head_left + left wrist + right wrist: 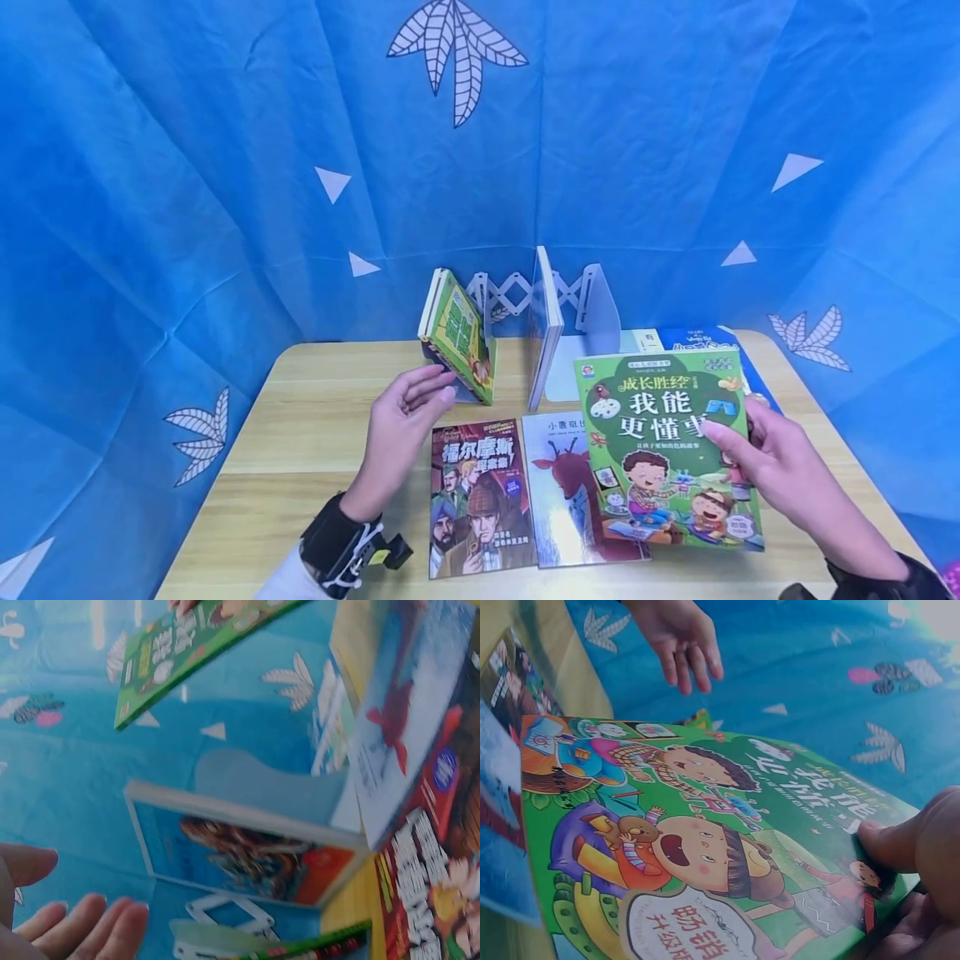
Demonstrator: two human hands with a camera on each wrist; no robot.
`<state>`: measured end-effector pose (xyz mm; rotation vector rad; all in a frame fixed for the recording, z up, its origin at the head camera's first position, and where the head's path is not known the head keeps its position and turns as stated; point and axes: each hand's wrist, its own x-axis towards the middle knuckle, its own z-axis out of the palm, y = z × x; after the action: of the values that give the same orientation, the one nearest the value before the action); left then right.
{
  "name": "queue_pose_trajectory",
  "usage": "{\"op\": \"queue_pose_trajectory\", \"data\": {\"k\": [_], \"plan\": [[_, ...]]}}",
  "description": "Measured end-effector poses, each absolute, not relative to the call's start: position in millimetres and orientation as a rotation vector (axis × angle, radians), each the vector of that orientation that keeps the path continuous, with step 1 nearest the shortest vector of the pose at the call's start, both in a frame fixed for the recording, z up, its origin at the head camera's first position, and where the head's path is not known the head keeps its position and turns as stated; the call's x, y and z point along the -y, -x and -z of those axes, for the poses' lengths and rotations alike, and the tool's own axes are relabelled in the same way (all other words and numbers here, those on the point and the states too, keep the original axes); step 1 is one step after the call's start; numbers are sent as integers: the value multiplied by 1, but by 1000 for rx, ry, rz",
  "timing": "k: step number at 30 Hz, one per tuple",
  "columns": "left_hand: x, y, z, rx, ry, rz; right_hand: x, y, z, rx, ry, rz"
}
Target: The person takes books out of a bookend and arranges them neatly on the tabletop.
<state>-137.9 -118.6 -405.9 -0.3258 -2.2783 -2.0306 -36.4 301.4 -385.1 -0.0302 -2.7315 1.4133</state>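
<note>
My right hand [787,475] grips a green picture book [667,517] by its right edge, thumb on the front cover. That book is raised over part of a white book with a red deer [562,475]. My left hand [408,425] holds nothing, its fingers loosely bent. It is just in front of green books [457,333] that lean at the left side of a white expandable bookend [512,293]. A thicker book [546,333] stands upright in the middle of the bookend; its blue picture cover [225,855] faces the left wrist view.
A Sherlock-style comic book [480,508] lies flat left of the deer book on the wooden table [300,433]. A blue book [705,337] lies at the back right, partly covered by the raised book. Blue cloth [637,167] hangs behind the table.
</note>
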Motion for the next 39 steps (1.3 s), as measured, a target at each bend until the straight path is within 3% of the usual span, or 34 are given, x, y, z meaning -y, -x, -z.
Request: {"op": "queue_pose_trajectory", "data": {"k": [11,20,39], "plan": [[125,175,434,2481,121,1616,-339,39,398,2802,166,-1440],[115,195,447,2537,244,1257,-367,37,412,2830,221,-1451],[101,213,456,2494,215,1112,-389,42,452,3044,274,-1876]]}}
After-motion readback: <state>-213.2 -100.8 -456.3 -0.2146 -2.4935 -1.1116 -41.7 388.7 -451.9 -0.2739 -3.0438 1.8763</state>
